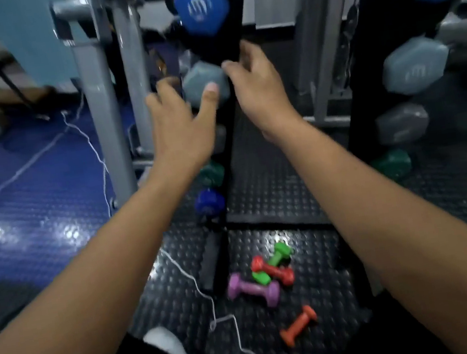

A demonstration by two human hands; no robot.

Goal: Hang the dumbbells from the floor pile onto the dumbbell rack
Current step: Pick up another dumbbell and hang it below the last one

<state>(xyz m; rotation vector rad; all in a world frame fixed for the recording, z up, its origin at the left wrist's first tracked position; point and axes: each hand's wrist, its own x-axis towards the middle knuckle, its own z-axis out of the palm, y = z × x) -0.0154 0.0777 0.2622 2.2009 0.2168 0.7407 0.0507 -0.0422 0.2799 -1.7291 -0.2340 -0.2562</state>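
Fingers of the left hand point(179, 124) spread loosely beside the grey hexagonal dumbbell point(203, 82) on the black upright rack point(229, 26); the right hand point(254, 82) hangs relaxed, touching it.

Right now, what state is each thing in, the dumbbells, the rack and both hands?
Left hand: open, fingers spread at the grey dumbbell, holding nothing.
Right hand: open, loosely curled by the rack, holding nothing.
Grey dumbbell: hung on the rack.
Big blue dumbbell: hung above it.
Purple dumbbell: on the floor.
Red dumbbell: lying across the green dumbbell.
Orange dumbbell: on the floor, apart.
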